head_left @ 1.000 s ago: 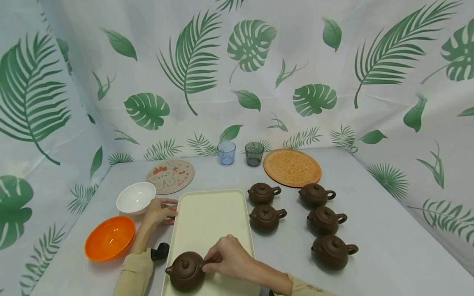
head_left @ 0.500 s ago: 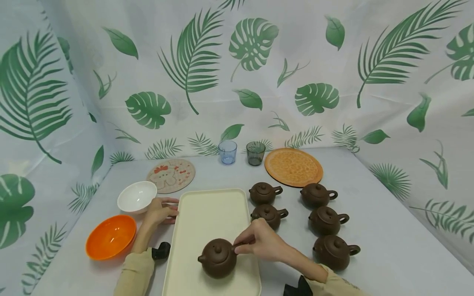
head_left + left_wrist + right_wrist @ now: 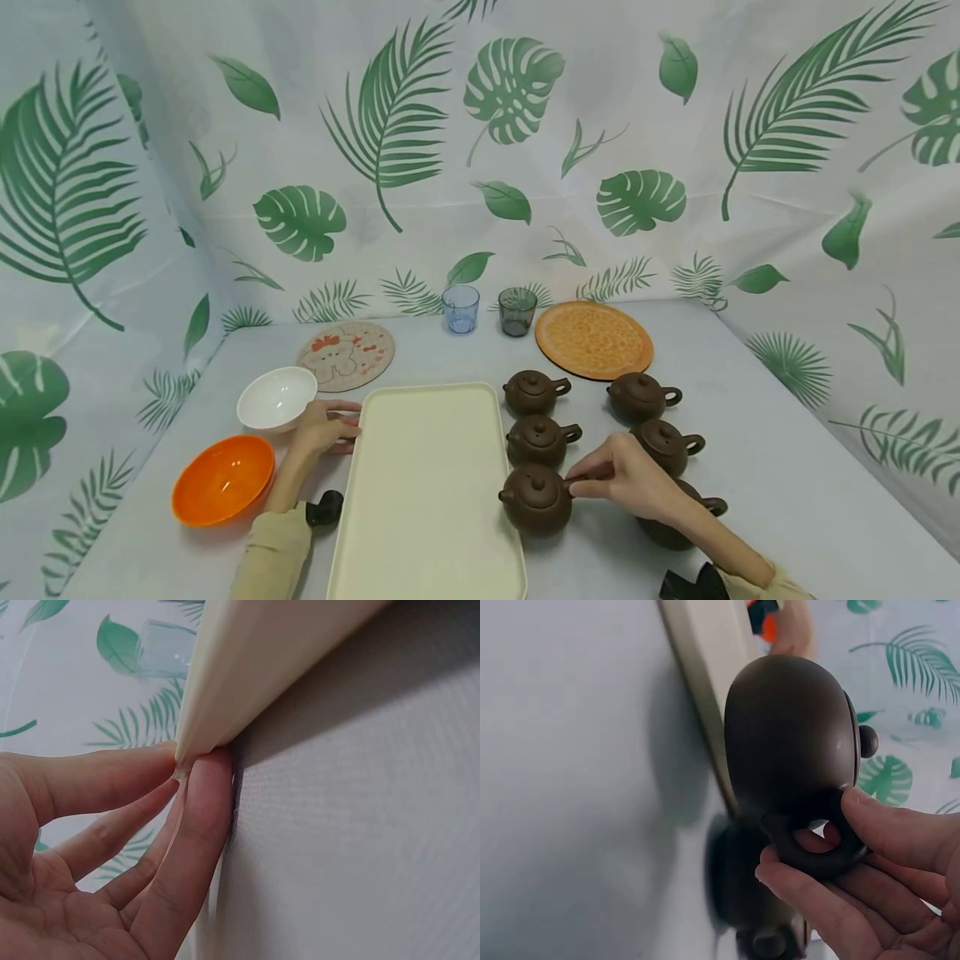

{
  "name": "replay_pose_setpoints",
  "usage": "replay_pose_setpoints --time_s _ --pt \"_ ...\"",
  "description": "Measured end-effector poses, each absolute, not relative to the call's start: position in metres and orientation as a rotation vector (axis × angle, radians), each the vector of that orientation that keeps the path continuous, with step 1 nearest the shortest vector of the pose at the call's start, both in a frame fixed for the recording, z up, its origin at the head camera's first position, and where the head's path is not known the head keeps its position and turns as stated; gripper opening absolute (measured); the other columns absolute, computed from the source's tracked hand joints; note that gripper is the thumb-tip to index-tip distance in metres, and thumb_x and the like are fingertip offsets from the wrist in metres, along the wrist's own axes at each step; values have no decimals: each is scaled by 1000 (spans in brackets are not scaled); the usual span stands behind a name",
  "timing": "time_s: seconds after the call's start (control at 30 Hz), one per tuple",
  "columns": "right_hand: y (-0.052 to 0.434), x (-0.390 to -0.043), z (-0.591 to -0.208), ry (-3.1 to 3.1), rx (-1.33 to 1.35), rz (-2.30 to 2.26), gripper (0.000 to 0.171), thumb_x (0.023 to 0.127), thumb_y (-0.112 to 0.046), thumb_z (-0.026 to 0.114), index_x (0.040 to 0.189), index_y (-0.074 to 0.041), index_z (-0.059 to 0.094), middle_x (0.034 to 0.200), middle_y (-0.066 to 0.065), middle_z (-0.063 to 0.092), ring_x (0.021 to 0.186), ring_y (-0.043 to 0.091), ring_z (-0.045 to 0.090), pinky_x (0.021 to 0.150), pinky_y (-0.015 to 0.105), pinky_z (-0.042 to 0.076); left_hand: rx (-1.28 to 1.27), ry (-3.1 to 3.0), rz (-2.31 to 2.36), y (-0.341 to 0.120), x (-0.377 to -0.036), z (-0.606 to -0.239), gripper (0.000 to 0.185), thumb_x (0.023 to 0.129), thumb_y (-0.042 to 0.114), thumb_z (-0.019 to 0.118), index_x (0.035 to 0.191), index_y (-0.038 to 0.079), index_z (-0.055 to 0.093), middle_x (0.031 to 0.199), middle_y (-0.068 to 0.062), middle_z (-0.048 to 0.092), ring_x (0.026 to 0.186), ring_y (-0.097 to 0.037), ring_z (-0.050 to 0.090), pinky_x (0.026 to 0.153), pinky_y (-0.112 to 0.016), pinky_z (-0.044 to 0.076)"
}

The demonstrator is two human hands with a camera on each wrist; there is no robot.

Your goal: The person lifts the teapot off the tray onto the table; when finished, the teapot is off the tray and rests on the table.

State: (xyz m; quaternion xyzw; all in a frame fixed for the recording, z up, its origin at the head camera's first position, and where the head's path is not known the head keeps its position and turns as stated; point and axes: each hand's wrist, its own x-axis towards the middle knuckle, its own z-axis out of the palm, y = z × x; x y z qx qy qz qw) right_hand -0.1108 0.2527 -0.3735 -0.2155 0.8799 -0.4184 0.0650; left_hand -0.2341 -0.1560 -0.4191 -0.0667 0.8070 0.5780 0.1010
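A dark brown teapot (image 3: 535,504) hangs at the right edge of the cream tray (image 3: 427,483), its spout pointing left over the rim. My right hand (image 3: 630,479) holds it by the loop handle. In the right wrist view the teapot (image 3: 791,735) is raised off the white table, thumb and fingers pinching the handle. At the tray's left side rests my left hand (image 3: 322,429). The left wrist view shows its thumb and fingers pinching the rim of the tray (image 3: 255,645).
Two brown teapots (image 3: 538,440) stand behind the held one; three more (image 3: 637,397) form a row further right, partly behind my right arm. White bowl (image 3: 277,400) and orange bowl (image 3: 225,481) sit left. Two glasses (image 3: 461,309) and round mats (image 3: 594,340) lie at the back.
My right hand has carried the teapot from over the tray's lower left, rightward across the tray to its right edge. My left hand has stayed at the tray rim.
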Motion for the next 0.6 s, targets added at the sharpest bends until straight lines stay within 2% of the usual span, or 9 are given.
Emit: replay_pose_setpoints --time_s 0.6 --pt "264 -109 -382 2666 -562 -1244 12 78 -12 77 87 -5 78 79 -3 74 70 0 60 54 19 46 -205 2395 1693 -158 -236 -422 42 80 -7 65 121 -9 58 89 -16 68 62 -14 64 55 -28 58"
